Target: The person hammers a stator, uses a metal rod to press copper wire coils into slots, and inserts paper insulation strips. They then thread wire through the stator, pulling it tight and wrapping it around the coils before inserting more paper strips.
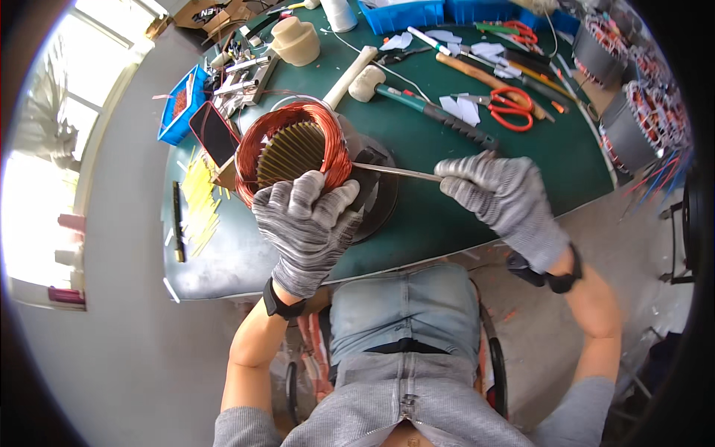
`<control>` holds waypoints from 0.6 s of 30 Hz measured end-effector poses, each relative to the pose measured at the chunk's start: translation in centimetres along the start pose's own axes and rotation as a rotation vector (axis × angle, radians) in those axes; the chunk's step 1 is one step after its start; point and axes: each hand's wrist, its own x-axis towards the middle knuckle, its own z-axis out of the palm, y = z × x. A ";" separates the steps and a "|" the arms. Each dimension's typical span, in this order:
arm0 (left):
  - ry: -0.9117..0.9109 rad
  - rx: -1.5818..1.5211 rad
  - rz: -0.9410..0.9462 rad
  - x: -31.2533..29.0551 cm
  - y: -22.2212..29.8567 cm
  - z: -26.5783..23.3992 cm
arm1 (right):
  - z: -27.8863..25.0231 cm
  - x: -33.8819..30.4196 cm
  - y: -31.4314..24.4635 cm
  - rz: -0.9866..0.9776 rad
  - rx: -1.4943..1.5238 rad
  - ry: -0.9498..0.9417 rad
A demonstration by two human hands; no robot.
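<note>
A motor stator [294,153] with a thick ring of copper winding [339,141] stands on a dark round base [383,197] at the left middle of the table. My left hand [309,223], in a striped grey glove, is closed over the near edge of the winding, fingertips curled on the copper wire. In my right hand [499,190], gloved alike, is a thin metal rod tool [398,172]. Its handle end is hidden in my fist. The rod points left, and its tip meets the right side of the winding.
Behind the stator lie a white-headed mallet [424,108], red-handled scissors [512,108] and paper scraps. A phone [214,134] leans left, by yellow strips [199,205] and a blue bin [182,104]. More wound stators [644,123] sit at the right edge.
</note>
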 end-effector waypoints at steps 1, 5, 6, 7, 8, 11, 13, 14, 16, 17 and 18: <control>0.006 0.052 -0.015 0.4 0.5 0.1 | 0.4 0.4 0.5 -0.043 -0.218 -0.092; -0.135 0.033 -0.038 1.6 1.6 -1.1 | -0.2 1.0 2.7 -0.149 -0.352 -0.137; -0.170 -0.075 -0.039 1.7 1.1 -1.8 | -0.5 1.1 2.9 -0.030 -0.304 -0.182; -0.203 -0.190 -0.019 1.6 0.4 -2.4 | -0.8 1.2 3.0 -0.055 -0.340 -0.238; -0.134 -0.352 0.087 1.8 -1.4 -2.8 | -1.0 1.3 3.0 -0.081 -0.375 -0.225; 0.038 -0.369 0.115 2.3 -7.1 -2.1 | -0.5 1.7 3.2 -0.074 -0.405 -0.256; 0.033 -0.668 0.045 2.0 -9.1 -0.6 | 0.2 2.4 3.9 -0.015 -0.511 -0.307; 0.071 -0.645 0.043 1.6 -9.5 -0.2 | 1.8 2.1 4.6 0.026 -0.431 -0.334; 0.056 -0.614 0.014 0.5 -9.5 0.8 | 4.2 1.8 6.2 0.082 -0.243 -0.228; 0.013 -0.631 -0.024 0.0 -9.3 1.0 | 4.7 1.3 6.9 0.172 -0.250 -0.178; 0.029 -0.623 -0.003 -0.2 -9.2 1.2 | 4.8 1.1 7.7 0.240 -0.250 -0.211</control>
